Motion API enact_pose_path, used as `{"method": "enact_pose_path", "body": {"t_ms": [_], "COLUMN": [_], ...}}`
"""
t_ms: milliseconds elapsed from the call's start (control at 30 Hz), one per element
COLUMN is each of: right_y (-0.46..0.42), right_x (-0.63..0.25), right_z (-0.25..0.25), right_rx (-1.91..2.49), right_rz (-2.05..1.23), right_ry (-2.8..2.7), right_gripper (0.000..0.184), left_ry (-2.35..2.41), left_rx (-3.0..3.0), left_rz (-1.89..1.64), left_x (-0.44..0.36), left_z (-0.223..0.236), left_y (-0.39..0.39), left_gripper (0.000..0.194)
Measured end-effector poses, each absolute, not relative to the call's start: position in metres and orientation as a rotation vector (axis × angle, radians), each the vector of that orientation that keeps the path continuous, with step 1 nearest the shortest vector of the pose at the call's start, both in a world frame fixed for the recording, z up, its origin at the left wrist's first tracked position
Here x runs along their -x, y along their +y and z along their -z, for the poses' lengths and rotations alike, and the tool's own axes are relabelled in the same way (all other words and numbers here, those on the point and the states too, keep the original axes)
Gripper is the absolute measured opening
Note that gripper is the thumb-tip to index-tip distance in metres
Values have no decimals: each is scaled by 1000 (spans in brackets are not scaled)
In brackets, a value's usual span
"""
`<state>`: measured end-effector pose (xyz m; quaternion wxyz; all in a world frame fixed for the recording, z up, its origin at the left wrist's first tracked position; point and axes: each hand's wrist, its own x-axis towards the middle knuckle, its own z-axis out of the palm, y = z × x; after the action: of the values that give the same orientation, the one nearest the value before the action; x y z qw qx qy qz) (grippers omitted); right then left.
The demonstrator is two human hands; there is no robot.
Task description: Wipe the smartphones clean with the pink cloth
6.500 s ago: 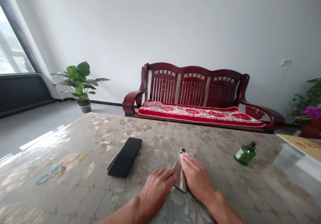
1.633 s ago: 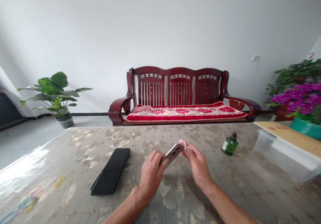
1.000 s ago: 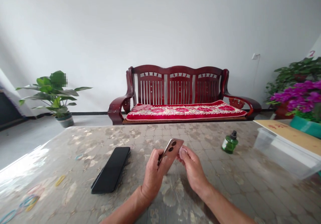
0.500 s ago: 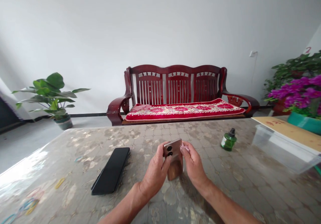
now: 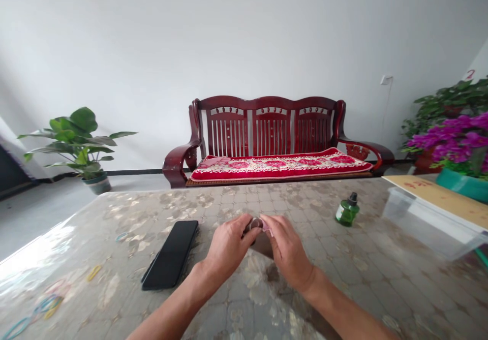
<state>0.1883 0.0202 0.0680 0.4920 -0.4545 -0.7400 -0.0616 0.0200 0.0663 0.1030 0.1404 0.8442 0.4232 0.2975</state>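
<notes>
My left hand (image 5: 230, 242) is closed around a smartphone (image 5: 263, 245) with a shiny bronze back. The phone is tilted above the table, and the two hands cover much of it. One round camera lens shows near the left thumb. My right hand (image 5: 288, 253) pinches a small pink cloth (image 5: 267, 226) at the phone's upper right edge; most of the cloth is hidden by the fingers. To the left of my left hand, a second, black smartphone (image 5: 170, 255) lies on the table with its dark screen up.
A patterned cover lies over the table (image 5: 213, 309). Several coloured rubber bands (image 5: 48, 307) are at the left. On the right stand a green bottle (image 5: 346, 210) and a clear plastic box (image 5: 427, 228) with a flowerpot on its lid. Behind is a red wooden bench (image 5: 271, 126).
The bronze phone has tipped so its back shows less. Both hands have turned inward over it, and the pink cloth has shifted left towards the camera lenses.
</notes>
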Motion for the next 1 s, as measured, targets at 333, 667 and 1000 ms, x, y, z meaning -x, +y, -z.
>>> {"method": "enact_pose_path", "body": {"t_ms": [333, 667, 1000], "right_y": [15, 32, 18], "right_x": [-184, -212, -178], "right_z": [-49, -36, -38], "right_rx": [1056, 1238, 1097], "right_rz": [428, 479, 461], "right_ry": [-2129, -2044, -2181], "right_gripper": [33, 42, 41], "left_ry": [1200, 1316, 1237], "left_rx": [-2545, -2526, -2569], "left_rz": [-1005, -948, -1017], "left_x": [15, 19, 16], "left_z": [-40, -29, -26], "left_y": [53, 53, 52], "left_gripper": [14, 22, 21]}}
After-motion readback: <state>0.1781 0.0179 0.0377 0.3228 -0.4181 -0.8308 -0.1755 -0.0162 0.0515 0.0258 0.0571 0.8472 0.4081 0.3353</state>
